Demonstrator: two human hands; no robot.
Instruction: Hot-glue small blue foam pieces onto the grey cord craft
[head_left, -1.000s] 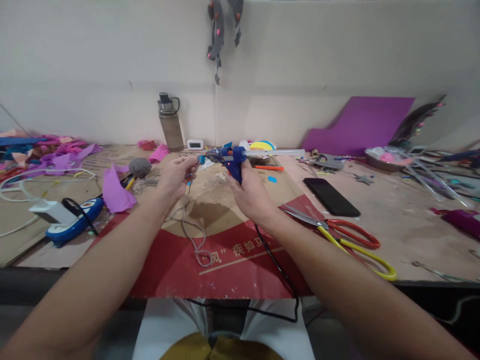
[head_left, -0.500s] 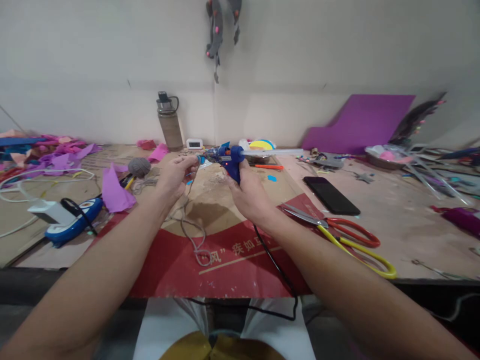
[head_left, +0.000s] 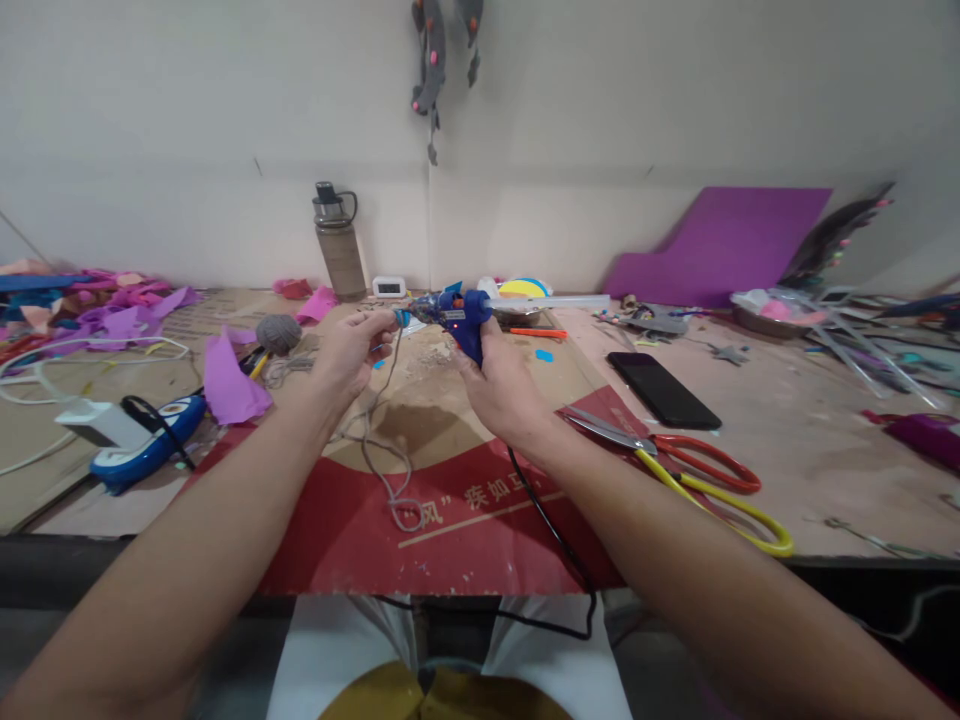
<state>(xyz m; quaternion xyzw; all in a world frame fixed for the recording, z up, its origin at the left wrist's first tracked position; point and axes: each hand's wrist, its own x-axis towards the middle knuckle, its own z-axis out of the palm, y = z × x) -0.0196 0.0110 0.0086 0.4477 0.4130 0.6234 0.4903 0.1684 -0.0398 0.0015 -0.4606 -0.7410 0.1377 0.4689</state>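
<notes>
My right hand point(head_left: 501, 375) is wrapped round the handle of a blue glue gun point(head_left: 466, 318), whose nozzle points left. A long clear glue stick point(head_left: 559, 302) juts from its back end, and a small red light glows on its side. In a pinch, my left hand point(head_left: 361, 345) holds a small blue piece point(head_left: 403, 318) close by the nozzle; whether the two touch I cannot tell. Grey yarn point(head_left: 367, 440) hangs from near that piece and lies in loops on the red and brown cardboard point(head_left: 337, 540) below.
Red-and-yellow scissors point(head_left: 675, 465) and a black phone point(head_left: 664, 390) lie to the right. On the left are a blue power strip point(head_left: 146, 440), a grey yarn ball point(head_left: 278, 334) and purple scraps point(head_left: 232, 380). A bottle point(head_left: 341, 245) stands by the wall. A black cord point(head_left: 551, 530) crosses the front edge.
The glue gun has shifted very slightly to the right, its nozzle drawing a little away from the blue piece. The yarn below the piece shows more plainly. My left hand has hardly moved.
</notes>
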